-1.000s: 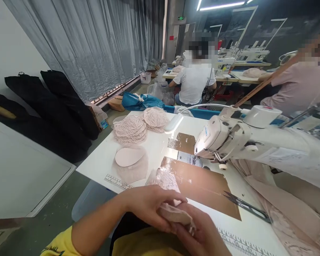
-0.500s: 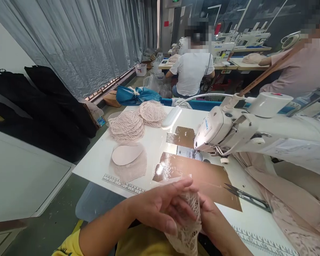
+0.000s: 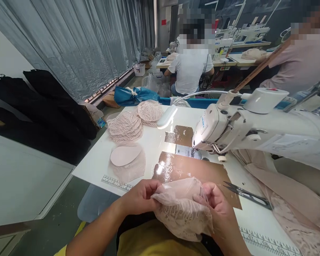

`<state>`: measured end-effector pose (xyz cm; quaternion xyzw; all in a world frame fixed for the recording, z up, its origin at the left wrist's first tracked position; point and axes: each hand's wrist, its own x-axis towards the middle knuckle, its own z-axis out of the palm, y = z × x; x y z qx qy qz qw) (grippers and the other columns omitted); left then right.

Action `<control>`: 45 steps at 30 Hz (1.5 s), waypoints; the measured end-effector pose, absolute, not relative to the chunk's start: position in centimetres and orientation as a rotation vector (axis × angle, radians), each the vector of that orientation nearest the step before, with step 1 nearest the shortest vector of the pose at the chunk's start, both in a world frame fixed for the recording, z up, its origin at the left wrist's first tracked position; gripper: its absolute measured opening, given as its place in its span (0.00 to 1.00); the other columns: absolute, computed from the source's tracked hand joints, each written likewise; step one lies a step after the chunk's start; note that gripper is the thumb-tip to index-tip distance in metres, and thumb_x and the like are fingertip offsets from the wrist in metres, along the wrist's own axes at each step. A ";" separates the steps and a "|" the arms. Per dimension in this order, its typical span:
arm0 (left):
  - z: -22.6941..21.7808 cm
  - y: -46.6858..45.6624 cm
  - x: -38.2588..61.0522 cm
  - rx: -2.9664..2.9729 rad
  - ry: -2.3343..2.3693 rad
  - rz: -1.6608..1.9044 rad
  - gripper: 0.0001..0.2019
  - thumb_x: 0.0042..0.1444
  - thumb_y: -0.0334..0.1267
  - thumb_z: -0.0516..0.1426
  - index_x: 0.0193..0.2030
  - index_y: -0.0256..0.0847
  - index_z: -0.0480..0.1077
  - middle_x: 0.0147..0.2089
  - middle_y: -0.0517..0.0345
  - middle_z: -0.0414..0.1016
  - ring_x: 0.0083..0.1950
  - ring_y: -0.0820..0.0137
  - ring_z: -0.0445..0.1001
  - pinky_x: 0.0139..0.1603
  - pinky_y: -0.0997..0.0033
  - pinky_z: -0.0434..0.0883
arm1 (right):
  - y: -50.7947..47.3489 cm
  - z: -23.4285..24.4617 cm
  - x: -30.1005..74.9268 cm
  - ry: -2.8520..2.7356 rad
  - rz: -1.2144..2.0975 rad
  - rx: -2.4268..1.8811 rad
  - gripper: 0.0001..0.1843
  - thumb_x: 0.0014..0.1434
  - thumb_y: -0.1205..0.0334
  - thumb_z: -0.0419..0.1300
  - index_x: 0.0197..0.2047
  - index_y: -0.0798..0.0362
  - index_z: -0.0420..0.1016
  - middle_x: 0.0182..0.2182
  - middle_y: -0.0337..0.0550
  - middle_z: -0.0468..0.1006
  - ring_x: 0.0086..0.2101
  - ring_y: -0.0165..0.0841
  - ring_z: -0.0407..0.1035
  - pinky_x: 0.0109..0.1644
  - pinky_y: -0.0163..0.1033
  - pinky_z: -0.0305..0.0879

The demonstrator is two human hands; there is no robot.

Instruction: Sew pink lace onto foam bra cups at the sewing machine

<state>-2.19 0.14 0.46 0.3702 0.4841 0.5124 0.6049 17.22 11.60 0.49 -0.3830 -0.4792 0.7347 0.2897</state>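
A pale pink lace piece (image 3: 182,217) with a sheer layer hangs between my hands at the table's front edge. My left hand (image 3: 145,197) pinches its left edge, and my right hand (image 3: 216,199) grips the right side. Just beyond lies a brown sheet (image 3: 197,167) taped on the sewing table, in front of the needle of the white sewing machine (image 3: 213,124). To the left, a smooth oval pad (image 3: 126,155) rests on a sheer lace piece (image 3: 130,172). Black thread snips (image 3: 246,195) lie right of my right hand.
Two stacks of lace pieces, a left one (image 3: 124,126) and a right one (image 3: 149,112), sit at the table's back left. A lamp (image 3: 167,116) stands beside them. Pink fabric (image 3: 277,185) is heaped at the right. Two people work at machines beyond.
My hands have moved apart, and the lace piece, earlier bunched between them, is now spread open. My left hand has gone from flat fingers over the lace to a pinch on its edge.
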 end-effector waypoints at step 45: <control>4.9 3.6 -2.9 1.584 1.079 1.022 0.05 0.56 0.36 0.60 0.34 0.36 0.72 0.46 0.50 0.68 0.48 0.66 0.69 0.51 0.68 0.67 | 13.3 2.4 16.5 -2.169 1.895 -0.541 0.15 0.55 0.48 0.62 0.31 0.51 0.75 0.29 0.40 0.74 0.32 0.34 0.68 0.36 0.36 0.63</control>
